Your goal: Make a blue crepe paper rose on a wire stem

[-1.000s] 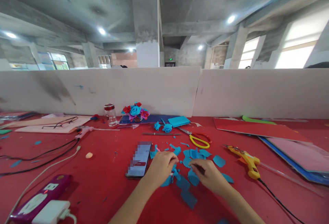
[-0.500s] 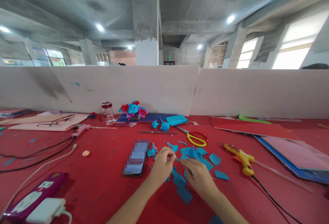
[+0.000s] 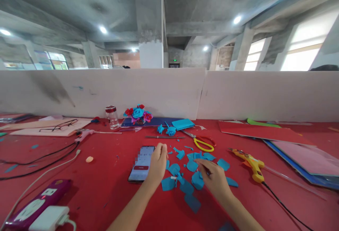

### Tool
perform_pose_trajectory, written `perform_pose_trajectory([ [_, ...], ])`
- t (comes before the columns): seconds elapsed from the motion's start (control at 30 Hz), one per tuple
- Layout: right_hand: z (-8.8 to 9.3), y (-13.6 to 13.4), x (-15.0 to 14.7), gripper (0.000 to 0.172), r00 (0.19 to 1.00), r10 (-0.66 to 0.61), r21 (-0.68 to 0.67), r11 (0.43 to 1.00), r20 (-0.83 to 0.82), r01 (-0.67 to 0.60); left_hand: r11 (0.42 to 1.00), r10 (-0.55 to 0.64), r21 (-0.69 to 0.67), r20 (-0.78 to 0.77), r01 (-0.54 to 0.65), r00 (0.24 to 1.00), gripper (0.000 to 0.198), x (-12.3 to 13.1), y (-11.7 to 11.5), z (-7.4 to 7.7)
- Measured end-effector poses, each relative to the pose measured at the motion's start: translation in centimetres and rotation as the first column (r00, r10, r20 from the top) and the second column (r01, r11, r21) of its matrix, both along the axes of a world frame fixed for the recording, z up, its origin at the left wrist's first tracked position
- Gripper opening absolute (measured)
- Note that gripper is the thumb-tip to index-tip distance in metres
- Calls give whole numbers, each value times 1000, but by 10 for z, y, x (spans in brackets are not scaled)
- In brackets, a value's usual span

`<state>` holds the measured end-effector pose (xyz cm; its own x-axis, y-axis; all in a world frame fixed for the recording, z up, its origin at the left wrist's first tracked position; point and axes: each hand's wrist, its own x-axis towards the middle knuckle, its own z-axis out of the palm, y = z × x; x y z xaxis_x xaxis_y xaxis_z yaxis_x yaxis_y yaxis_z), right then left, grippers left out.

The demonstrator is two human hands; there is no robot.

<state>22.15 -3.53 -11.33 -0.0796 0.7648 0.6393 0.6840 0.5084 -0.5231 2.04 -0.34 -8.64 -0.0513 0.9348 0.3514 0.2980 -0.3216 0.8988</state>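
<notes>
My left hand is closed, fingers curled together, over the right edge of the phone; whatever it holds, if anything, is hidden. To its right my right hand is closed too, thumb and fingertips pinched together above the blue pieces; a small dark spot shows among its fingers, too unclear to name. Loose blue petal-shaped pieces lie scattered between and around both hands. Beyond them rest a blue handmade flower and a folded blue sheet.
Scissors with red and yellow handles lie beyond the pieces. At right are a yellow glue gun and coloured sheets. A glass jar and a flower bouquet stand behind. A purple power strip sits front left.
My hands have moved apart: the left up and left to the phone's edge, the right slightly right. More blue pieces show between them.
</notes>
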Motion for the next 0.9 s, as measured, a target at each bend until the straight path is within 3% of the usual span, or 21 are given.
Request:
perform_pose_trajectory([
  [0.1,7,-1,-1,28,991,-18,-60,998,-132,10,978,-201,-78,-88,195,976,41,8,-9,2],
  [0.2,9,-2,-3,30,977,-2,-126,992,-211,-25,951,-307,-95,-143,296,941,29,13,-13,2],
  [0.33,8,-3,-6,27,973,24,-146,988,-229,-58,941,-329,-107,-63,322,942,41,17,-14,-1],
  [0.53,8,-8,-11,23,980,173,-57,982,-101,-179,923,-347,-137,102,359,932,16,28,-19,-3],
  [0.7,6,-9,-7,23,981,194,-12,981,6,-194,948,-319,-20,-39,318,947,15,26,-23,6],
  [0.9,10,-8,-3,28,956,194,187,953,218,-236,936,-343,19,-171,352,923,15,16,-24,18],
])
